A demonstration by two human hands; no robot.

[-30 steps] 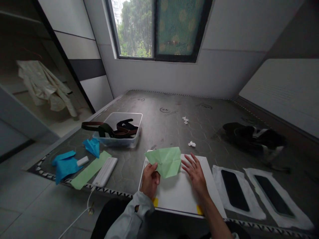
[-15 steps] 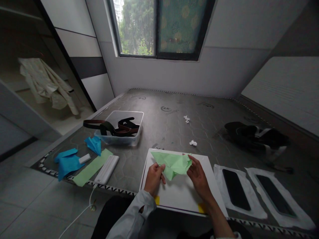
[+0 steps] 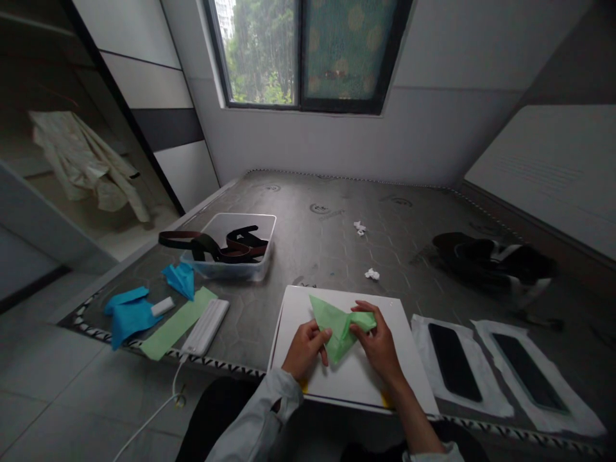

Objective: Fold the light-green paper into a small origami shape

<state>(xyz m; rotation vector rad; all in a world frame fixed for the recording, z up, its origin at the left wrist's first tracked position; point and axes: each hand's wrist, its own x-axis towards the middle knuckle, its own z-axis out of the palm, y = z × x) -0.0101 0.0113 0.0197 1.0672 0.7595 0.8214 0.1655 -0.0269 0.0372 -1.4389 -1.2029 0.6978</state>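
Between my hands is a sheet of light green paper (image 3: 338, 326), folded into an angular shape with a pointed tip at the upper left. My left hand (image 3: 307, 350) pinches its lower left edge between thumb and fingers. On the other side, my right hand (image 3: 378, 340) grips the narrower right end, thumb in front and fingers behind. The paper is held just above a white box (image 3: 346, 382) with yellow patches near its front edge. Part of the paper's right end is hidden by my fingers.
Left of the box lie a white power strip (image 3: 206, 327), a green paper strip (image 3: 176, 327) and blue folded paper (image 3: 132, 317). A clear plastic bin (image 3: 262, 266) holds belts. Two phones (image 3: 455, 360) rest on white wrappers at right. Crumpled white scraps (image 3: 372, 274) and a black bag (image 3: 495, 263) lie beyond.
The green paper has turned and narrowed, its point now rising at the upper left. My right hand has closed in on its right end, and my left hand has shifted slightly right.
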